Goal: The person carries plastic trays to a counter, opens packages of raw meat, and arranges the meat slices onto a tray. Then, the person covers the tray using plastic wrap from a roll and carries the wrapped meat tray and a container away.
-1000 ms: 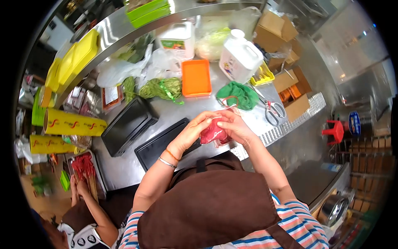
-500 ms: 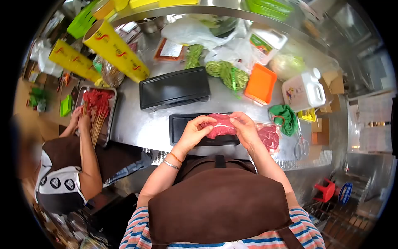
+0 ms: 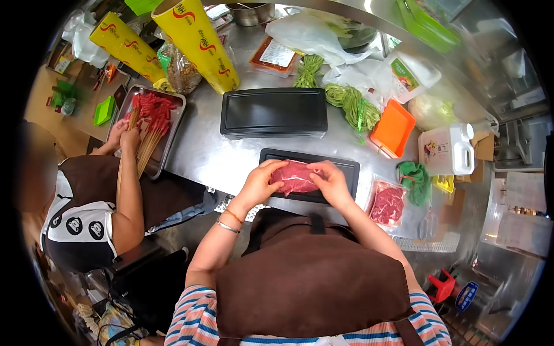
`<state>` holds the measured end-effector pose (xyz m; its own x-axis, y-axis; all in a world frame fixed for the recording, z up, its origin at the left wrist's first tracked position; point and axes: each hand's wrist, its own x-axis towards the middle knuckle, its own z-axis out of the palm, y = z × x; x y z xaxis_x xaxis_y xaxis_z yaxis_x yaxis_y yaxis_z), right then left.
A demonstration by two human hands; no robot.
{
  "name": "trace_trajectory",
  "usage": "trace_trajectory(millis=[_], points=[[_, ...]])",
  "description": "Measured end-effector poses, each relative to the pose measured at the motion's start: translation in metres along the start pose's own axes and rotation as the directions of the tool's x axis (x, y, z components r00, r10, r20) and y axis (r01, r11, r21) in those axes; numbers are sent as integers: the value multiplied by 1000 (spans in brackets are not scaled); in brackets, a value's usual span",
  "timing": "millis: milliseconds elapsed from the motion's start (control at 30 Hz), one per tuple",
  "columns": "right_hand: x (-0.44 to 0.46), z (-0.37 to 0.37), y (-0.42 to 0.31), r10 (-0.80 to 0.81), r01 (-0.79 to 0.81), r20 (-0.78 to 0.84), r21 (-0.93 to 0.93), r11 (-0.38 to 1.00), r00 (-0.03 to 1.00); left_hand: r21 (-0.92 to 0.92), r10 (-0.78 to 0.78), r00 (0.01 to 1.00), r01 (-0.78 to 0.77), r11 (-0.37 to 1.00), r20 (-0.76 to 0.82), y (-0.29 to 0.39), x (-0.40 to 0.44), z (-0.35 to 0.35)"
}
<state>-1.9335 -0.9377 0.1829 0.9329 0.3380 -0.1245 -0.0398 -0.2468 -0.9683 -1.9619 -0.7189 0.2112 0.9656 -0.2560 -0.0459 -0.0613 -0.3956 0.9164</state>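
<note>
A slice of raw red meat [image 3: 294, 175] with a white streak of fat lies over the left part of a shallow black tray [image 3: 351, 168]. My left hand [image 3: 261, 183] has thumb and fingers closed on its left end. Its right end is between the thumb and fingers of my right hand [image 3: 330, 181]. I cannot tell whether the slice rests fully on the tray. More marbled red meat [image 3: 387, 204] sits on clear plastic, right of the tray and apart from my hands.
Beyond the tray stands a black lidded box [image 3: 274, 111]. Green bundles [image 3: 352, 104], an orange tray [image 3: 393, 128], a white jug [image 3: 444, 150] and a green cloth [image 3: 414, 180] are at right. At left, a co-worker's hands [image 3: 128, 138] hold skewers over a metal tray [image 3: 173, 132] of meat strips.
The view has shifted, so the table appears farther right. Both hands and the meat slice have moved left relative to the black tray.
</note>
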Motion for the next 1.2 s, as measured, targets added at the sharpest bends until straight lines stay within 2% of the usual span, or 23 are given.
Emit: trace_trajectory(millis=[33, 67, 100, 167, 200, 367, 533, 633, 667, 733, 800, 867, 900, 933, 1000, 1200], points=[[2, 7, 0, -105, 102, -25, -101, 990, 994, 111, 4, 999, 0, 994, -36, 6, 0, -4], [3, 11, -1, -102, 99, -23, -99, 990, 995, 220, 12, 997, 4, 976, -70, 8, 0, -7], [4, 15, -4, -150, 145, -14, -194, 970, 989, 351, 91, 988, -42, 935, -124, 7, 0, -8], [7, 20, -7, -247, 231, -7, -334, 914, 969, 380, 40, 990, 14, 925, -134, 8, -1, -11], [9, 20, -9, -244, 230, -4, -331, 915, 970, 408, -8, 989, 67, 911, -146, 10, -1, -13], [16, 22, -12, -181, 156, -25, -404, 901, 983, 435, -43, 981, 123, 892, -191, 11, 1, -10], [19, 19, -17, -215, 189, 1, -477, 858, 977, 489, -84, 971, 187, 852, -225, 14, -1, -13], [20, 19, -17, -193, 170, 4, -492, 854, 981, 236, -187, 934, 264, 935, -305, 3, -6, -27], [20, 19, -16, -187, 166, 7, -490, 856, 982, 236, -188, 934, 265, 935, -305, 1, -7, -28], [20, 19, -16, -191, 171, 7, -483, 859, 982, 304, -149, 929, 258, 917, -339, -2, -9, -30], [20, 19, -17, -197, 177, 7, -476, 862, 980, 282, -137, 923, 247, 927, -359, 4, -7, -22], [19, 19, -19, -175, 156, 7, -486, 860, 985, 378, 40, 958, 74, 923, -285, 11, -3, -13], [19, 19, -20, -175, 157, 8, -487, 859, 984, 297, 1, 960, 85, 951, -279, 19, -1, -9], [20, 18, -20, -168, 153, 13, -492, 857, 986, 296, 1, 960, 86, 951, -280, 18, -1, -8], [20, 17, -21, -161, 148, 17, -500, 854, 987, 543, 123, 955, 47, 838, -271, 15, 0, -6], [17, 15, -25, -112, 97, 0, -501, 860, 994, 551, 61, 963, 97, 829, -262, 19, 2, -8]])
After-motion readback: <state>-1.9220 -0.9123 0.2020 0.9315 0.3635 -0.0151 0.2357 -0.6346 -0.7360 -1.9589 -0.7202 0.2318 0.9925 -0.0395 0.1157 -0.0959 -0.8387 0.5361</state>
